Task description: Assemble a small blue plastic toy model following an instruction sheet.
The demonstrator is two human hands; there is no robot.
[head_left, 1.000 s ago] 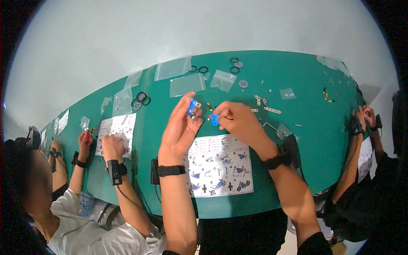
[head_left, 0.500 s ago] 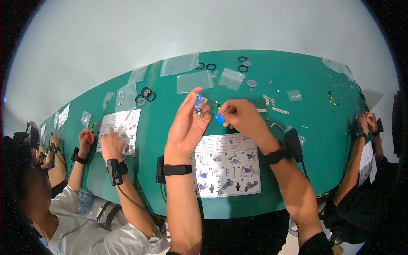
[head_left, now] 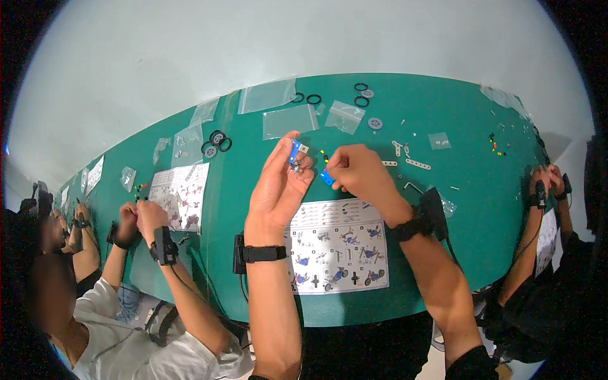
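In my left hand (head_left: 277,183), palm turned up, a small blue and silver model part (head_left: 296,152) is gripped between thumb and fingers; bits of metal show at its lower end. My right hand (head_left: 360,170) pinches a flat blue plate (head_left: 327,177) with holes, a little above the table. The two blue pieces are apart. Below both hands lies a printed instruction sheet (head_left: 339,247) with small pictures of a model. Small black and yellow pieces (head_left: 325,156) lie just beyond the plate. My right fingers partly hide the plate.
Perforated metal strips (head_left: 418,164) and an L-shaped hex key (head_left: 413,187) lie right of my right hand. Plastic bags (head_left: 346,117), black rings (head_left: 314,99) and a grey wheel (head_left: 375,124) sit farther back. Co-workers' hands (head_left: 151,218) are at the left and right of the green table (head_left: 481,209).
My hands have barely moved; both still hold their blue pieces. At the left, a co-worker's hands have come together, away from the middle of their sheet.
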